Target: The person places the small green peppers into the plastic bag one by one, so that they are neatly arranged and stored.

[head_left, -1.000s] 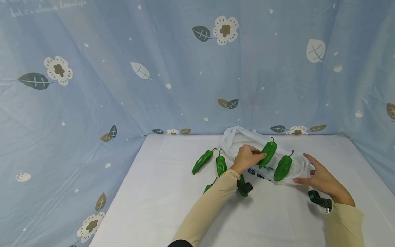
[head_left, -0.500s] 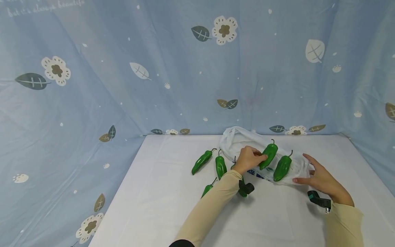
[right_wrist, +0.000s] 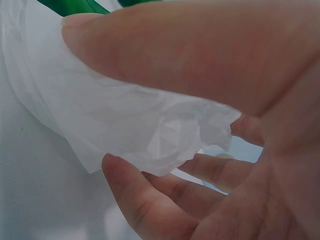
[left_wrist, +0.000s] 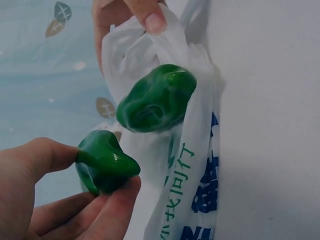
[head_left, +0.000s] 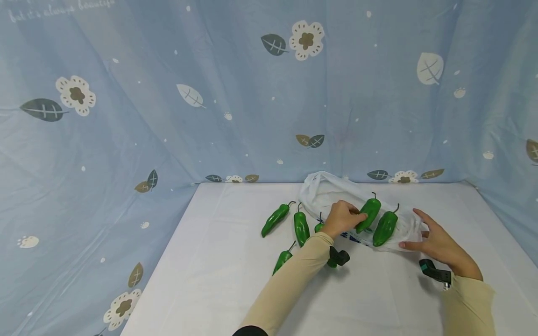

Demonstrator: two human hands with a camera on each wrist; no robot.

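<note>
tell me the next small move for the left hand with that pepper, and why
Probably lift the pepper clear of the plastic bag. The left hand already has a grip on its lower end, and it lies on top of the flattened bag beside a second pepper, not inside. The right hand pinches the bag's edge, so the bag should stay put.

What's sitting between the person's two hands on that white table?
In the head view, a second glossy green pepper lies on the crinkled white plastic bag, between the left hand, which grips another green pepper, and the right hand at the bag's edge.
</note>
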